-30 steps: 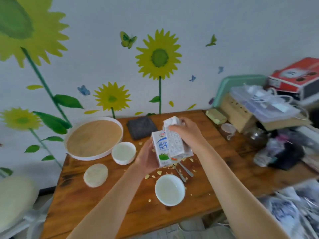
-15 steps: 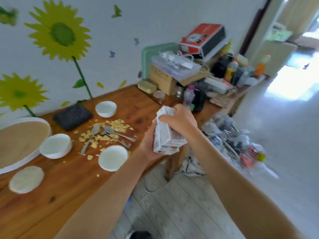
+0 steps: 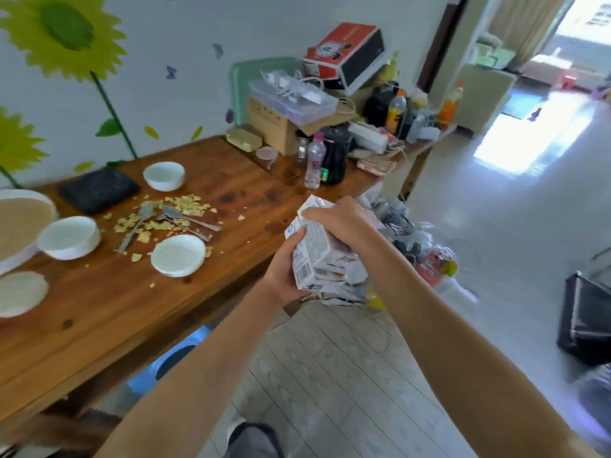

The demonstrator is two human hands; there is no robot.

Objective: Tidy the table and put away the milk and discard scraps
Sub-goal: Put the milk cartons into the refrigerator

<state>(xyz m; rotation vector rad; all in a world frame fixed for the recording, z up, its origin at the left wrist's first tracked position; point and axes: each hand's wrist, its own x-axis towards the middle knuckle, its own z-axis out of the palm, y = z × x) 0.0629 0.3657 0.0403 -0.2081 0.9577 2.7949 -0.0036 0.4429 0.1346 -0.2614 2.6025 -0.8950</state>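
Milk cartons point(image 3: 317, 256), two by the look of it, are pressed together as one bundle and clamped between both hands. The right hand point(image 3: 334, 223) curls its fingers point(image 3: 312, 213) down over the folded tops; the left hand point(image 3: 281, 279) wraps the lower end from beneath. The bundle hangs in the air just past the table point(image 3: 99, 309) edge, above the floor. The walls look dented, so I judge them thin card: light if drained, easily crushed, and likely to dribble if tipped. Firm corners, tops kept up, seem the best hold.

On the table stand three white bowls — the far bowl point(image 3: 164, 175), the left bowl point(image 3: 69, 237) and the near bowl point(image 3: 178, 255). Their insides are pale; whether any milk remains I cannot tell. Flaky scraps point(image 3: 185, 201) lie scattered around the spoons point(image 3: 195, 221) between them. The round tray point(image 3: 20, 223) shows only its tan base.
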